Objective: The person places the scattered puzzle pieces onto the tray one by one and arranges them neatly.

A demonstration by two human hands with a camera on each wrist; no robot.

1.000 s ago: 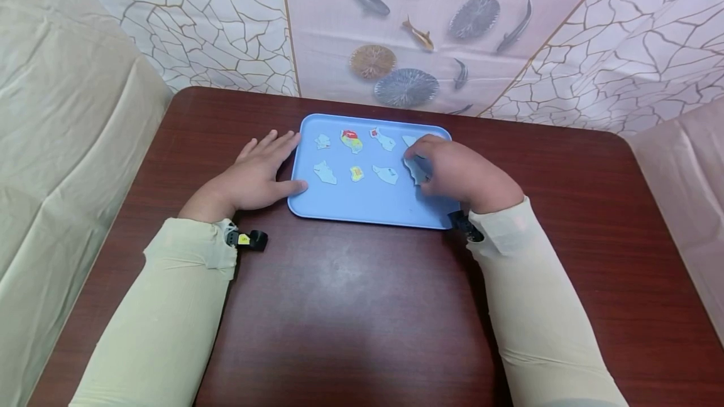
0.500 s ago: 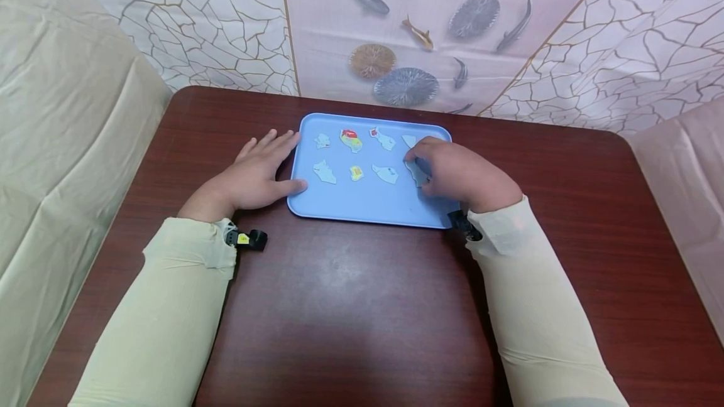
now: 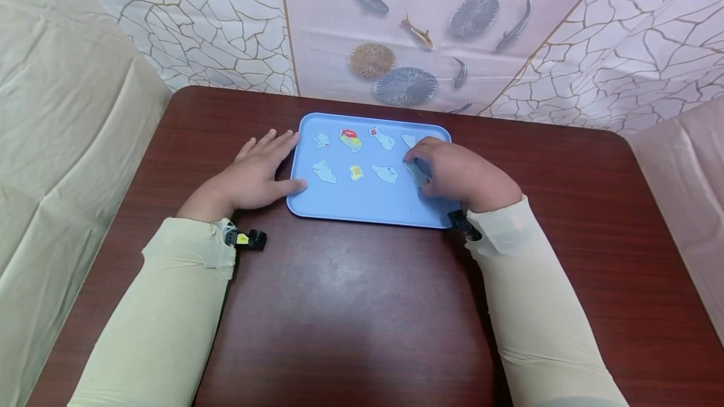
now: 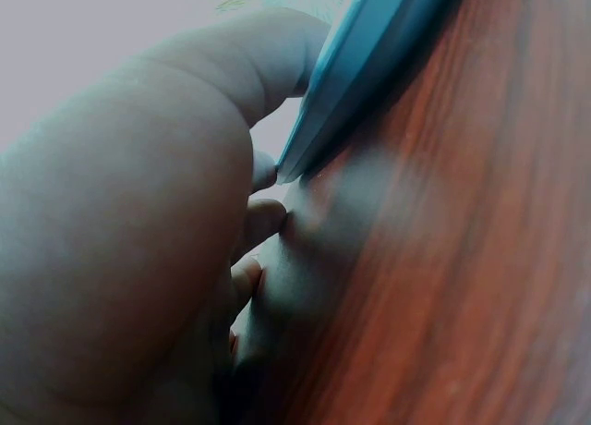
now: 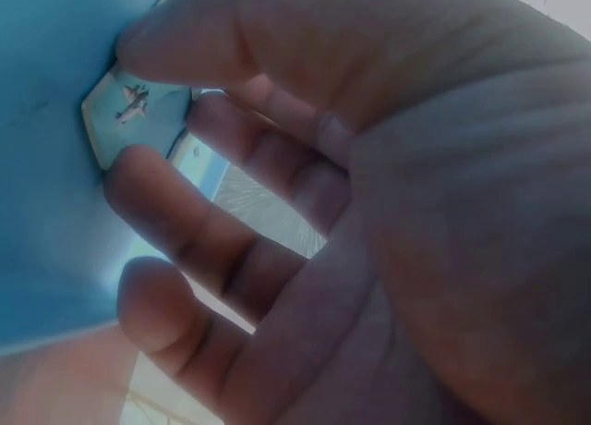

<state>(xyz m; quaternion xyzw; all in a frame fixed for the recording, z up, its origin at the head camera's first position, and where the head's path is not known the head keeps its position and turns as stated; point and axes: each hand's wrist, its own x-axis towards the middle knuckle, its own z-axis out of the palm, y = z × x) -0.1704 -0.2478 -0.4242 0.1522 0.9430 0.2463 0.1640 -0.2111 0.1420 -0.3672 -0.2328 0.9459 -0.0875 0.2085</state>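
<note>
A blue tray [image 3: 362, 206] lies on the table, bearing two rows of flat, irregular puzzle pieces, mostly pale blue. My left hand [image 3: 249, 174] spreads its fingers beside the tray's left edge, thumb over the rim, as the left wrist view also shows. At the tray's right side my right hand [image 3: 460, 171] curls over a pale blue puzzle piece [image 5: 134, 111] with a small aeroplane picture. In the right wrist view, thumb and fingertips sit at opposite edges of that piece, which seems to lie on the tray. From the head view, part of it is hidden by the hand.
Other pieces on the tray include a red and yellow one [image 3: 351, 140], a small yellow one [image 3: 356, 173] and a pale triangular one [image 3: 408, 141] beside my right hand. The dark brown table [image 3: 351, 306] meets a patterned cloth [image 3: 396, 30] behind the tray.
Almost nothing differs. Both hands stay in place, and the piece under the right hand shows hardly any shift.
</note>
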